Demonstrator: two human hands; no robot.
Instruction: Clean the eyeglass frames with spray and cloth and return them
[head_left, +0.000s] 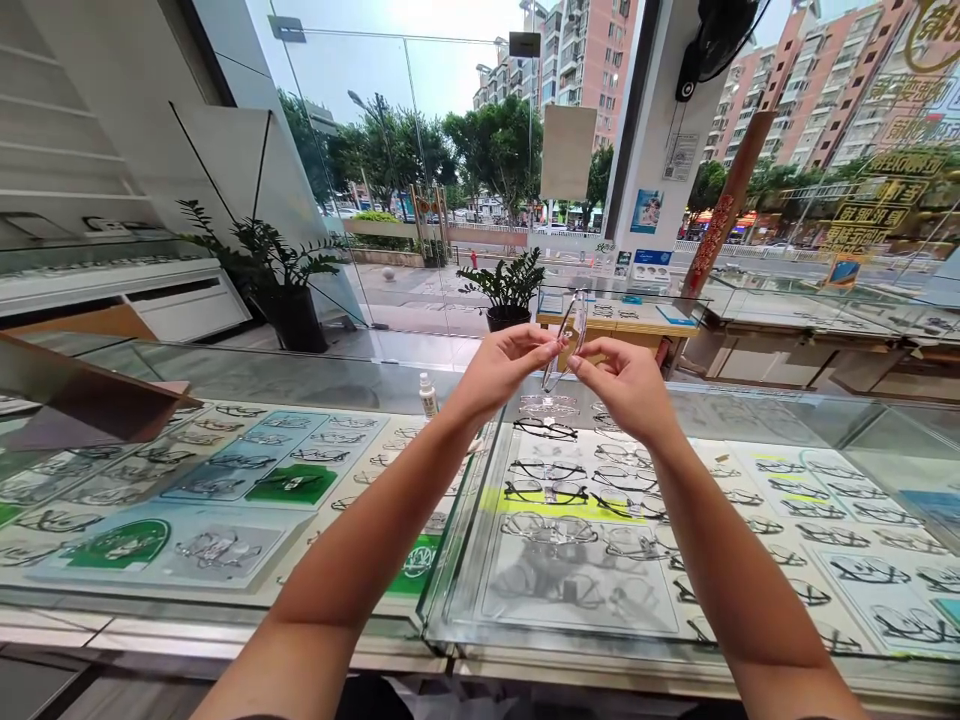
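A thin-framed pair of glasses [574, 312] is held up above the display counter, turned nearly edge-on. My left hand [504, 368] pinches it from the left with thumb and fingertips. From the right, my right hand [628, 388] grips it between thumb and forefinger, the other fingers curled. Both hands are close together at about the middle of the frame. Beneath them, rows of spectacles [546, 494] lie under the glass of the display counter [480, 650].
A small white bottle [427, 396] stands on the glass left of my hands. At far left a brown panel [97, 395] juts over the counter. Potted plants [510, 285] stand by the window. More display counters [795, 320] are at the right, beyond the glass.
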